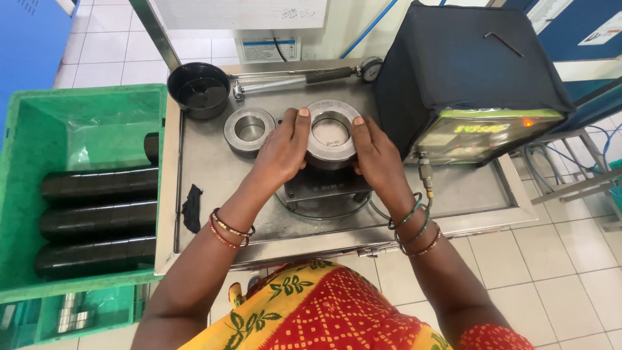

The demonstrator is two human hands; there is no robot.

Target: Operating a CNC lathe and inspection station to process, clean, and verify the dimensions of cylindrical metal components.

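Steel ring (332, 129) sits on a dark block mid-table, toward the back edge. Left hand (282, 152) and right hand (376, 155) clasp its sides, fingers apparently flat. Second ring (249, 129) lies left.

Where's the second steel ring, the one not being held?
Head view: the loose steel ring lies on the metal tray, left of the left hand, beside the black bowl.

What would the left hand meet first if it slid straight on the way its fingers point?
The left hand rests on the big metal ring, fingers pointing away from the person. Straight ahead probably lies the long metal tool, though depth is unclear.
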